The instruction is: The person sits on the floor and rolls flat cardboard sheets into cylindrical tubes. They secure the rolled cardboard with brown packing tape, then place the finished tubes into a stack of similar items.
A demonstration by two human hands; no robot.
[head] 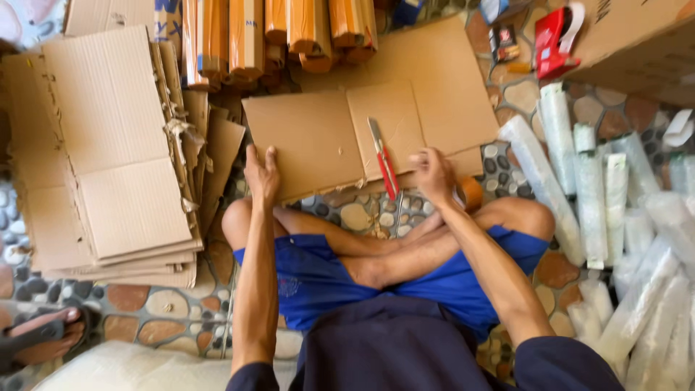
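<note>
While the person sits cross-legged on the pebble-patterned floor (152,318), both hands rest on one flattened cardboard sheet (311,141) lying just ahead of the knees. The left hand (261,174) presses flat on the near left edge of that sheet, fingers together and stretched forward, holding nothing. The right hand (433,175) sits at the near right edge with its fingers curled loosely downward onto the cardboard; whether they pinch the edge cannot be told. Between the two hands, nearer the right one, lies one red-handled utility knife (384,161), blade end pointing away, its handle hanging past the sheet's near edge (neither hand touches it). An orange roll of tape (472,192) peeks out just behind the right wrist.

To the left stands one stack of flattened cardboard pieces (116,152), many layers deep, too many to count. Along the top are about five orange-brown bundles (279,32) standing side by side. On the right lie many white plastic-wrapped rolls (601,210), at least ten, heaped loosely. One red tape dispenser (556,40) sits at the upper right beside a large carton (637,43). One sandalled foot (40,333) of another person shows at the lower left.
</note>
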